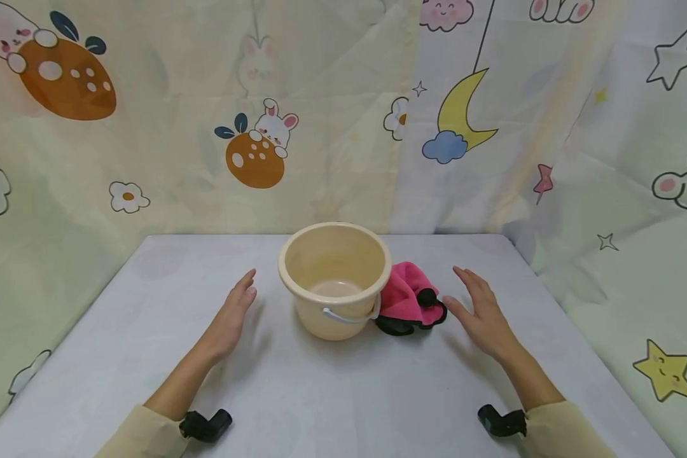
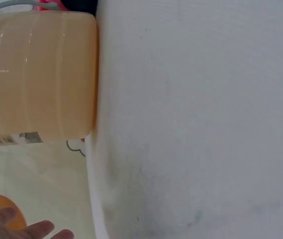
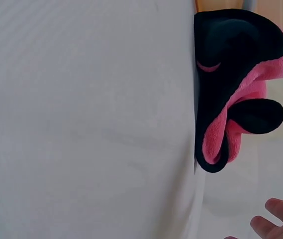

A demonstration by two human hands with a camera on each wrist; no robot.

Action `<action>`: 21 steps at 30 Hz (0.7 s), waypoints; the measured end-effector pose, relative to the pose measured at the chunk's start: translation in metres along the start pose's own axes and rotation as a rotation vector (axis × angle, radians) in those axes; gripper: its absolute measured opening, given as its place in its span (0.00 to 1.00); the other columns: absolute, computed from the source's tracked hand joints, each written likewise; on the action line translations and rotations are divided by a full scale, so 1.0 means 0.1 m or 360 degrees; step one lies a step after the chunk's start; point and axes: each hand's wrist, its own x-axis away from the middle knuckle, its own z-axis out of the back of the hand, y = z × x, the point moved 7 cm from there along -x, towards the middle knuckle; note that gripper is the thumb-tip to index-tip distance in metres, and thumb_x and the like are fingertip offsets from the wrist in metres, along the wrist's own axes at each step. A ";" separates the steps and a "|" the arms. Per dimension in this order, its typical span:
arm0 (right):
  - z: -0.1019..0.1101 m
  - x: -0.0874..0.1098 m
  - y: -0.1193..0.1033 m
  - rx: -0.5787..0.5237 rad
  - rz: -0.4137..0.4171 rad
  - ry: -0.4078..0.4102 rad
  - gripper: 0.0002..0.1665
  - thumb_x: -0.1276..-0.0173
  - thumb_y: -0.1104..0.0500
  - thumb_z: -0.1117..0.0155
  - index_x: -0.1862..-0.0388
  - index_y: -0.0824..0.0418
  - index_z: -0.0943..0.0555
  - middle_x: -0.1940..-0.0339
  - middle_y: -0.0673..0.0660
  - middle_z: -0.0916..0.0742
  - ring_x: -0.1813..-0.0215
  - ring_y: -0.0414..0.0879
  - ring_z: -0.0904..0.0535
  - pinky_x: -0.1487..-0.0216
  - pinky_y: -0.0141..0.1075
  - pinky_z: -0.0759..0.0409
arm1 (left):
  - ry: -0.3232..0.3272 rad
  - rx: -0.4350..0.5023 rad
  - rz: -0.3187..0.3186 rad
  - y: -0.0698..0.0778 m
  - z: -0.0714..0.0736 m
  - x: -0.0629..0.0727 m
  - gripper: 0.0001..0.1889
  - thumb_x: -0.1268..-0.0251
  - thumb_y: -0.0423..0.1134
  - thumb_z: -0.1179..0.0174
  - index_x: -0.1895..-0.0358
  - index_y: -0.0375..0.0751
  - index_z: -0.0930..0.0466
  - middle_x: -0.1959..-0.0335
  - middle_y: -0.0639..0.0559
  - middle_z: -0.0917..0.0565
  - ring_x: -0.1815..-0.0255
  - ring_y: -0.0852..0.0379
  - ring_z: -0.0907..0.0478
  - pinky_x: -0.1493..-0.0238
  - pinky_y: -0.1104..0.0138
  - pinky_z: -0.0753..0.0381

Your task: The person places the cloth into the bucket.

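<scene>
A cream plastic bucket (image 1: pixel 336 318) stands upright on the white table, its pale handle (image 1: pixel 349 316) hanging down at the front right. Against its right side lies a crumpled pink cloth item with black trim (image 1: pixel 406 292); its exact kind cannot be told. Left of the bucket, my left hand (image 1: pixel 229 321) is held apart from it with fingers extended and nothing in it. My right hand (image 1: pixel 486 321) is just right of the pink item, fingers spread and holding nothing. In the right wrist view the black edging and a round black piece (image 3: pixel 258 115) of the item show.
The white table (image 1: pixel 343 401) ends at a back edge before a hanging cloth (image 1: pixel 332 114) printed with cartoon rabbits, flowers and a moon. More printed cloth hangs at the right. A black wrist device (image 1: pixel 206 426) sits on each cuff.
</scene>
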 end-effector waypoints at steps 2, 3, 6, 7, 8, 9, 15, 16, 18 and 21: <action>-0.01 -0.01 -0.01 -0.0001 -0.0003 -0.0006 0.43 0.22 0.44 0.43 0.15 0.56 0.44 0.18 0.70 0.41 0.19 0.70 0.48 0.30 0.78 0.44 | -0.0010 0.0066 0.0027 0.02 0.00 0.00 0.36 0.16 0.58 0.72 0.15 0.42 0.60 0.17 0.31 0.53 0.16 0.29 0.56 0.23 0.30 0.58; -0.02 -0.02 -0.02 -0.0002 -0.0001 -0.0007 0.43 0.22 0.44 0.43 0.15 0.56 0.44 0.18 0.70 0.41 0.18 0.70 0.48 0.30 0.78 0.44 | -0.0014 0.0095 0.0033 0.02 0.00 0.00 0.37 0.16 0.59 0.72 0.15 0.42 0.60 0.16 0.31 0.53 0.16 0.29 0.57 0.23 0.30 0.58; -0.03 -0.03 -0.03 -0.0001 -0.0006 -0.0013 0.43 0.22 0.44 0.43 0.16 0.56 0.44 0.18 0.70 0.41 0.18 0.70 0.48 0.30 0.77 0.44 | -0.0018 0.0160 0.0043 0.03 0.00 -0.01 0.37 0.17 0.59 0.72 0.15 0.44 0.61 0.16 0.32 0.53 0.16 0.29 0.56 0.22 0.31 0.57; -0.03 -0.04 -0.04 -0.0003 -0.0007 -0.0016 0.43 0.22 0.44 0.43 0.16 0.56 0.43 0.18 0.70 0.41 0.18 0.70 0.48 0.29 0.77 0.45 | -0.0023 0.0180 0.0045 0.03 0.00 -0.01 0.36 0.17 0.59 0.72 0.15 0.44 0.61 0.16 0.32 0.53 0.16 0.29 0.57 0.22 0.31 0.57; -0.04 -0.04 -0.04 -0.0004 -0.0007 -0.0019 0.43 0.22 0.44 0.43 0.16 0.56 0.43 0.18 0.70 0.41 0.18 0.70 0.48 0.29 0.77 0.45 | -0.0028 0.0203 0.0048 0.04 -0.01 -0.01 0.36 0.17 0.59 0.72 0.15 0.45 0.61 0.16 0.32 0.53 0.16 0.29 0.57 0.22 0.31 0.56; -0.05 -0.04 -0.05 -0.0004 -0.0010 -0.0024 0.43 0.23 0.43 0.43 0.16 0.56 0.44 0.18 0.70 0.41 0.18 0.70 0.48 0.29 0.77 0.44 | -0.0034 0.0221 0.0050 0.04 -0.01 -0.01 0.36 0.17 0.59 0.72 0.15 0.45 0.62 0.16 0.32 0.54 0.16 0.29 0.57 0.22 0.31 0.55; -0.10 -0.06 -0.06 0.0007 -0.0055 -0.0072 0.46 0.24 0.41 0.43 0.15 0.53 0.46 0.17 0.69 0.43 0.18 0.70 0.48 0.31 0.79 0.43 | -0.0050 0.0300 0.0066 0.06 -0.04 -0.02 0.36 0.17 0.61 0.72 0.14 0.50 0.62 0.15 0.35 0.54 0.15 0.31 0.57 0.24 0.30 0.51; -0.11 -0.06 -0.07 0.0014 -0.0067 -0.0085 0.46 0.24 0.40 0.43 0.15 0.53 0.46 0.16 0.69 0.44 0.18 0.70 0.48 0.31 0.79 0.42 | -0.0051 0.0320 0.0072 0.07 -0.05 -0.02 0.36 0.17 0.61 0.72 0.14 0.50 0.62 0.15 0.35 0.54 0.15 0.31 0.57 0.23 0.30 0.51; -0.14 -0.07 -0.08 0.0037 -0.0101 -0.0122 0.48 0.25 0.38 0.43 0.14 0.52 0.47 0.16 0.68 0.45 0.18 0.71 0.49 0.32 0.79 0.41 | -0.0055 0.0369 0.0082 0.08 -0.07 -0.04 0.36 0.17 0.61 0.72 0.14 0.51 0.62 0.15 0.36 0.53 0.15 0.31 0.57 0.23 0.30 0.51; -0.19 -0.09 -0.09 0.0088 -0.0150 -0.0181 0.50 0.26 0.34 0.43 0.14 0.52 0.48 0.16 0.69 0.45 0.18 0.72 0.49 0.34 0.79 0.38 | -0.0059 0.0415 0.0097 0.10 -0.10 -0.07 0.36 0.18 0.61 0.72 0.14 0.52 0.61 0.15 0.36 0.52 0.15 0.31 0.56 0.23 0.31 0.50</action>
